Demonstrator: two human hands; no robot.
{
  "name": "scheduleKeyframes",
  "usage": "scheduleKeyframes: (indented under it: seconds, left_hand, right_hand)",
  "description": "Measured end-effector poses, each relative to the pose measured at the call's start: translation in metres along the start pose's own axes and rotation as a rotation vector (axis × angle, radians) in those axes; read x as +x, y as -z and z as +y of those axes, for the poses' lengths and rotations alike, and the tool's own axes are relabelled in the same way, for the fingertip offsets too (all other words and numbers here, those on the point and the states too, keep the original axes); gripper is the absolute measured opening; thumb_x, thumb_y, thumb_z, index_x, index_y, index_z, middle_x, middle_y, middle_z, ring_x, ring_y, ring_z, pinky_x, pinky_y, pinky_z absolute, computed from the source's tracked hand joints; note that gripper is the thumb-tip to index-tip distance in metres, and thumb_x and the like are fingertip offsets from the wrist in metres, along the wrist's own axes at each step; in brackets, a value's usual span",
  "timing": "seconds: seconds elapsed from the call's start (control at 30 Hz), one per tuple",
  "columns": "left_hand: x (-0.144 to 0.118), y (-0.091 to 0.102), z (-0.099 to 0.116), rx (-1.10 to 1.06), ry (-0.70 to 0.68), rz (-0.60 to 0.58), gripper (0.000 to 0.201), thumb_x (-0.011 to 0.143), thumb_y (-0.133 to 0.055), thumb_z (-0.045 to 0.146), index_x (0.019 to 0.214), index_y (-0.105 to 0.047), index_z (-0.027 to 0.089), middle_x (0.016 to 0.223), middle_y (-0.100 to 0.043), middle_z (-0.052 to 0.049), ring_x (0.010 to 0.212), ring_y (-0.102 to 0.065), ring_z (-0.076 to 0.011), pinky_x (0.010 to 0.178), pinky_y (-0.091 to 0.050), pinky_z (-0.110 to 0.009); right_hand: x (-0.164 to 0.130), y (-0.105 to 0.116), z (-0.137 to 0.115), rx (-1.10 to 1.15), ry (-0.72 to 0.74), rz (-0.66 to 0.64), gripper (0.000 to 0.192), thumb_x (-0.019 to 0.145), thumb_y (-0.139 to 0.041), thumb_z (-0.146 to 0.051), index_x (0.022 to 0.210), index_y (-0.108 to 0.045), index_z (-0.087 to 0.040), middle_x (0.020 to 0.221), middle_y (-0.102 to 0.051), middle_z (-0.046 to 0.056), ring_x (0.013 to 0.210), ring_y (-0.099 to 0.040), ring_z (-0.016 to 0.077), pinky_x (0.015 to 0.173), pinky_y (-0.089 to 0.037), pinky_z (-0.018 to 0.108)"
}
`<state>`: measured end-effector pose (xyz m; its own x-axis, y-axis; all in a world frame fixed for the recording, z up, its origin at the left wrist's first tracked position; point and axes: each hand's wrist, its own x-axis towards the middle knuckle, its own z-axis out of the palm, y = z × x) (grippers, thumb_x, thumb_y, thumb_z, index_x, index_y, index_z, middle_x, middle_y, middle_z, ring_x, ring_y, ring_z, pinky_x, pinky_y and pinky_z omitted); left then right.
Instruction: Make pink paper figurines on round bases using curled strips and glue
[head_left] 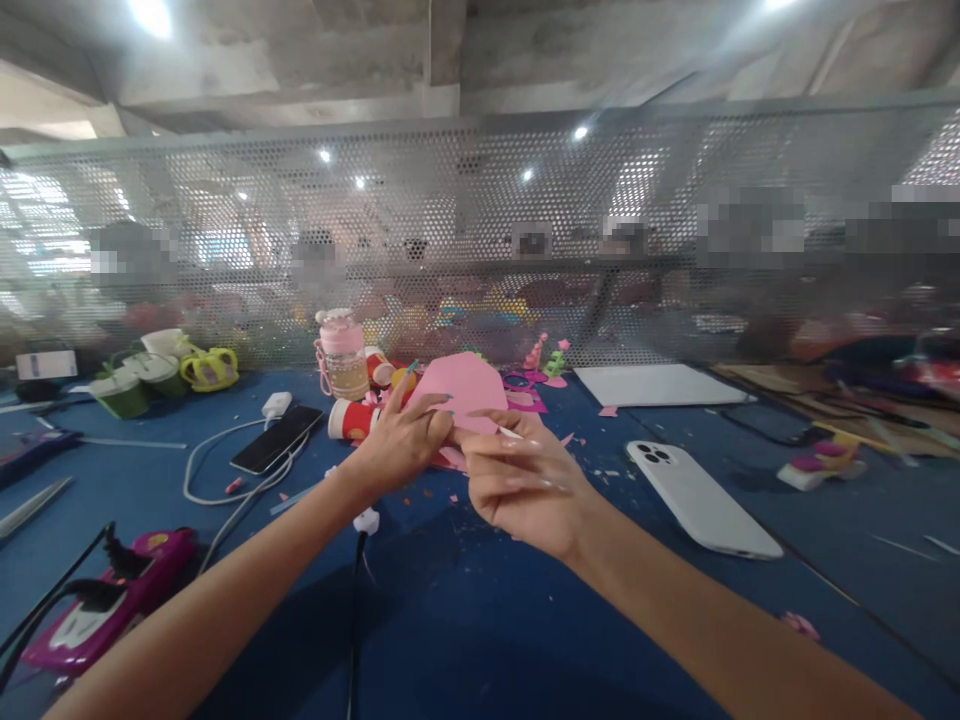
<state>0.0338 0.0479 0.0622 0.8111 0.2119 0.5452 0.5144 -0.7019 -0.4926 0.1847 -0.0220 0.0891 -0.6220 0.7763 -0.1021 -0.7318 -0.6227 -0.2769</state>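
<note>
Toward eleven o'clock I see a pink-topped bottle (343, 342) with something yellowish inside, and a red cup (358, 421) on its side, contents hidden. At twelve, the left hand (405, 440) parts its fingers loosely before a pink sheet (463, 385), blunt end toward twelve, lower part covered, long axis unclear. Beside it, the right hand (531, 488) curls; I cannot tell either grip.

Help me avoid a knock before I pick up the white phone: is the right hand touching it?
Apart. The head view shows a strip of blue tabletop between the right hand and the white phone.
</note>
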Motion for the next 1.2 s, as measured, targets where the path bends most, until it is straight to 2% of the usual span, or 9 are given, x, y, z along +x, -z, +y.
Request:
scheduleKeyframes:
  seconds: [0.13,0.23,0.4,0.53,0.63,0.7,0.8,0.93,1.2]
  left_hand:
    - [-0.001,-0.003,-0.002,-0.016,-0.015,0.11,0.024,0.085,-0.03,0.009,0.079,-0.053,0.013,0.08,-0.067,-0.006,0.084,-0.062,-0.0167,0.099,-0.032,-0.048]
    - [-0.003,-0.005,-0.002,-0.056,-0.021,0.136,0.021,0.083,-0.033,0.007,0.078,-0.052,0.014,0.076,-0.067,-0.005,0.089,-0.062,-0.0162,0.099,-0.032,-0.047]
    - [-0.002,-0.001,-0.001,-0.111,-0.006,0.121,0.023,0.086,-0.031,0.008,0.078,-0.052,0.014,0.075,-0.066,-0.005,0.098,-0.059,-0.0167,0.098,-0.033,-0.046]
    - [0.005,0.009,-0.001,-0.216,0.053,0.094,0.02,0.089,-0.033,0.021,0.081,-0.051,0.014,0.076,-0.065,-0.005,0.091,-0.06,-0.0174,0.089,-0.041,-0.041]
    - [0.009,0.016,-0.003,-0.302,0.083,0.04,0.017,0.087,-0.039,0.027,0.083,-0.049,0.014,0.077,-0.064,-0.006,0.077,-0.06,-0.0162,0.078,-0.046,-0.035]
    - [0.01,0.02,-0.003,-0.332,0.11,0.006,0.015,0.085,-0.043,0.028,0.086,-0.048,0.014,0.079,-0.063,-0.007,0.075,-0.059,-0.0166,0.073,-0.047,-0.033]
    - [0.009,0.023,-0.004,-0.361,0.156,-0.006,0.02,0.082,-0.05,0.028,0.094,-0.045,0.013,0.088,-0.062,-0.009,0.082,-0.058,-0.0191,0.072,-0.047,-0.033]
    - [0.007,0.024,-0.004,-0.384,0.172,0.002,0.033,0.076,-0.058,0.026,0.102,-0.042,0.013,0.096,-0.061,-0.011,0.089,-0.058,-0.0207,0.074,-0.046,-0.033]
    - [0.011,0.033,-0.001,-0.383,0.191,0.045,0.027,0.077,-0.057,0.025,0.098,-0.044,0.013,0.085,-0.063,-0.007,0.074,-0.06,-0.0155,0.063,-0.047,-0.027]
  right_hand:
    - [-0.001,-0.002,0.0,-0.089,-0.047,-0.037,0.025,0.077,-0.028,-0.021,0.052,-0.027,-0.019,0.036,-0.033,-0.009,0.023,-0.014,0.0012,0.031,-0.027,0.012]
    - [0.001,-0.002,0.0,-0.243,-0.092,-0.022,0.028,0.075,-0.026,-0.015,0.048,-0.027,-0.019,0.034,-0.032,-0.008,0.022,-0.014,0.0016,0.03,-0.026,0.013]
    - [0.001,-0.004,-0.005,-0.387,-0.107,-0.023,0.028,0.076,-0.03,-0.014,0.049,-0.034,-0.018,0.032,-0.035,-0.007,0.022,-0.017,0.0016,0.027,-0.023,0.012]
    - [0.002,-0.002,-0.012,-0.604,-0.035,-0.011,0.029,0.078,-0.028,-0.016,0.055,-0.045,-0.016,0.029,-0.039,-0.005,0.021,-0.019,0.0024,0.025,-0.021,0.012]
    - [0.005,0.003,-0.017,-0.842,0.082,0.048,0.026,0.078,-0.031,-0.017,0.062,-0.051,-0.015,0.031,-0.047,-0.003,0.021,-0.021,0.0027,0.026,-0.025,0.014]
    - [0.006,0.005,-0.02,-0.923,0.145,0.095,0.024,0.078,-0.033,-0.019,0.067,-0.053,-0.015,0.035,-0.052,-0.002,0.021,-0.024,0.0029,0.026,-0.025,0.014]
    - [0.005,0.005,-0.021,-0.963,0.163,0.094,0.027,0.079,-0.029,-0.021,0.072,-0.054,-0.015,0.037,-0.054,0.0,0.021,-0.026,0.0033,0.026,-0.023,0.014]
    - [0.001,0.004,-0.023,-0.967,0.147,0.026,0.03,0.079,-0.027,-0.025,0.076,-0.055,-0.015,0.04,-0.056,0.0,0.021,-0.027,0.0032,0.026,-0.023,0.015]
    - [0.001,0.003,-0.02,-1.04,0.18,0.035,0.038,0.083,-0.023,-0.031,0.098,-0.053,-0.013,0.04,-0.056,-0.001,0.022,-0.027,0.0047,0.027,-0.024,0.016]
